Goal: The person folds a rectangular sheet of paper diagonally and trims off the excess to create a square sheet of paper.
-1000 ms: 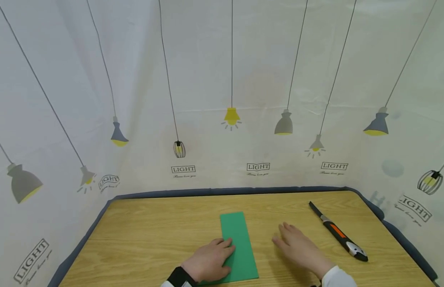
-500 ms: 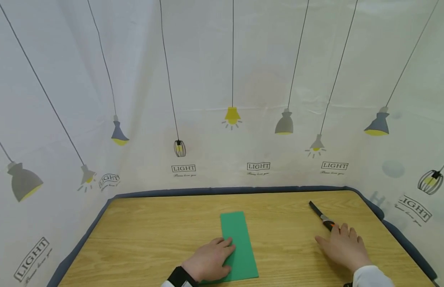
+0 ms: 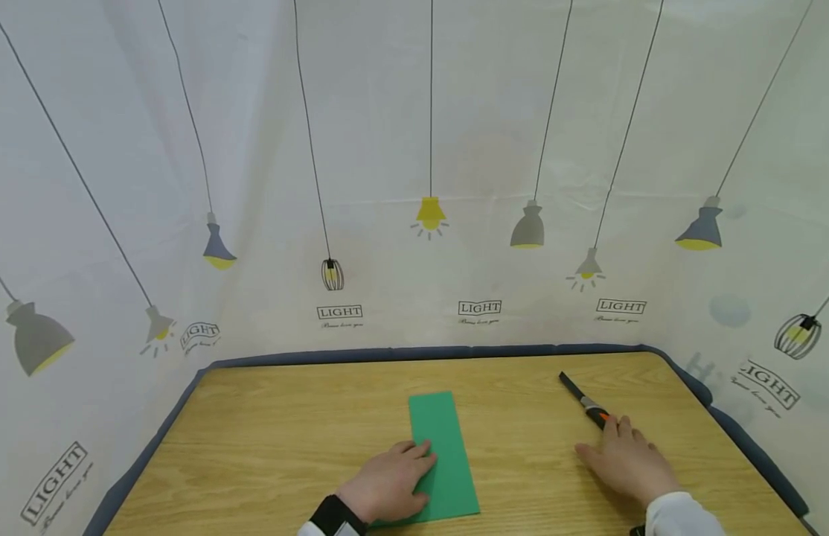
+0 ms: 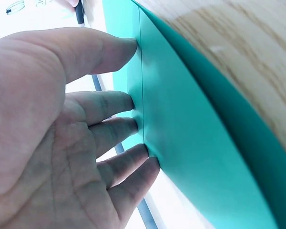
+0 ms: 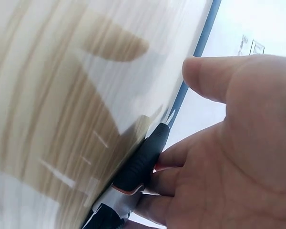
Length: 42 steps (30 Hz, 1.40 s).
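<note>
A folded green sheet of paper [image 3: 449,454] lies on the wooden table, its layers gaping at one edge in the left wrist view. My left hand [image 3: 390,482] rests on its left side, fingertips and thumb touching the paper [image 4: 181,119] with the fingers fairly straight. To the right lies a utility knife [image 3: 594,411] with a dark blade and a black, orange and silver handle. My right hand [image 3: 629,460] reaches over that handle. In the right wrist view its fingers touch the side of the knife [image 5: 138,167], while the thumb stands apart from it.
The wooden table [image 3: 287,417] has a dark blue padded edge [image 3: 388,353] along its back and sides. A white sheet printed with hanging lamps [image 3: 388,149] rises behind and beside it.
My right hand has gone from beside the paper to the knife, and the knife has shifted slightly left. My left hand stays on the paper.
</note>
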{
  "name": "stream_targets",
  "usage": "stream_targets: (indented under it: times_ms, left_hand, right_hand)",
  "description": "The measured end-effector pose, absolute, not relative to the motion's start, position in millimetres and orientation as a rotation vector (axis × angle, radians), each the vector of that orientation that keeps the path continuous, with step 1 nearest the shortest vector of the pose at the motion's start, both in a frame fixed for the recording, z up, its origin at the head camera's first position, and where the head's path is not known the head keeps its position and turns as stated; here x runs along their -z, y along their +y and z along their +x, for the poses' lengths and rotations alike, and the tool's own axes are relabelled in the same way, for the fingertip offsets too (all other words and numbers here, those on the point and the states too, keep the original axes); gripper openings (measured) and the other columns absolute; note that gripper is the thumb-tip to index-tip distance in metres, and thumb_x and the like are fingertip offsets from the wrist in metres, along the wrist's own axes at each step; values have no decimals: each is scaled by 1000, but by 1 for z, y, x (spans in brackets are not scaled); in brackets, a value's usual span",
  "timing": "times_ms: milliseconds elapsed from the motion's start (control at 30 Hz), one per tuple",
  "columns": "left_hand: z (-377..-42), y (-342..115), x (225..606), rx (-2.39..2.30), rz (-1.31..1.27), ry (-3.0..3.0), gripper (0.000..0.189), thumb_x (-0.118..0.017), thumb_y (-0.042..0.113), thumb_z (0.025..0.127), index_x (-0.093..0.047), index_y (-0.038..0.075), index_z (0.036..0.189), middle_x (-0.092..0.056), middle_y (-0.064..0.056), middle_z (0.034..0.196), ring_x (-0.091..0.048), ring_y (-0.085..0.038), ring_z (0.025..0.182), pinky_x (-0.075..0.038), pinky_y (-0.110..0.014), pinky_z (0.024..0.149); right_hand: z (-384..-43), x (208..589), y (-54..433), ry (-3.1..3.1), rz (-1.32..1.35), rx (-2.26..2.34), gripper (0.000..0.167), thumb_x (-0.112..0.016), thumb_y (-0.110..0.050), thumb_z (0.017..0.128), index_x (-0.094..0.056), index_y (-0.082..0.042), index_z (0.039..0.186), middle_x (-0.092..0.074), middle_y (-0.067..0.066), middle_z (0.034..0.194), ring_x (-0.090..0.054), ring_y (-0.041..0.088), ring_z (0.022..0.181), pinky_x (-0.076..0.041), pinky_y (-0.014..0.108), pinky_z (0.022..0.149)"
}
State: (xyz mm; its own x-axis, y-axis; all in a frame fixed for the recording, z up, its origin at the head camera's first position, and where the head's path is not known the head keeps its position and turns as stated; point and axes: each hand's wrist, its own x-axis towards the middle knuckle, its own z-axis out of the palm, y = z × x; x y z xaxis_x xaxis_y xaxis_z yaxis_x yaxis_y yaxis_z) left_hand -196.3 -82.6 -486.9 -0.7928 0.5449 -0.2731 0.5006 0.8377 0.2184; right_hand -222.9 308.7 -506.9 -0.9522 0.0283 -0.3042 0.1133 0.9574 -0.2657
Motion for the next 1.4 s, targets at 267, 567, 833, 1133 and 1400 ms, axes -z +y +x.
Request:
stream_targets:
  times_ms: [267,567,833,1133,1400]
  left_hand:
    - [-197,-81,486,-183,767,2699,57,-64,41,92,-49,25,144,-42,4,153,-42,-23,140,-42,-40,110]
    - [-198,-81,486,-160,752,2703,57,-64,42,92,-49,26,145,-41,5,154,-41,-22,140,-42,-40,110]
    - [-198,-82,488,-166,760,2705,57,-64,41,92,-48,26,145,-41,4,154,-40,-24,141,-42,-40,110]
    - [-197,-82,488,-164,758,2708,57,-65,42,92,-49,26,144,-41,4,154,-41,-23,140,-42,-39,109]
    - [-195,-82,490,-166,766,2723,56,-64,40,92,-50,25,144,-42,4,153,-42,-23,140,-43,-39,109]
  right_hand:
    - [-223,510,278,2857,6,409,112,-40,-78,88,-25,16,147,-15,44,150,-23,62,134,-25,75,103]
    - [-214,506,245,2886,-107,423,97,-46,-67,93,-31,12,147,-24,40,150,-31,58,134,-27,73,104]
    - [-204,500,220,2891,-180,434,85,-54,-55,94,-36,9,146,-29,37,150,-35,54,134,-28,71,106]
    - [-195,496,200,2878,-203,439,74,-61,-46,93,-44,8,141,-40,34,146,-47,50,128,-35,66,104]
    - [-192,495,191,2953,-186,391,63,-68,-44,89,-55,5,126,-62,25,123,-66,34,101,-53,54,82]
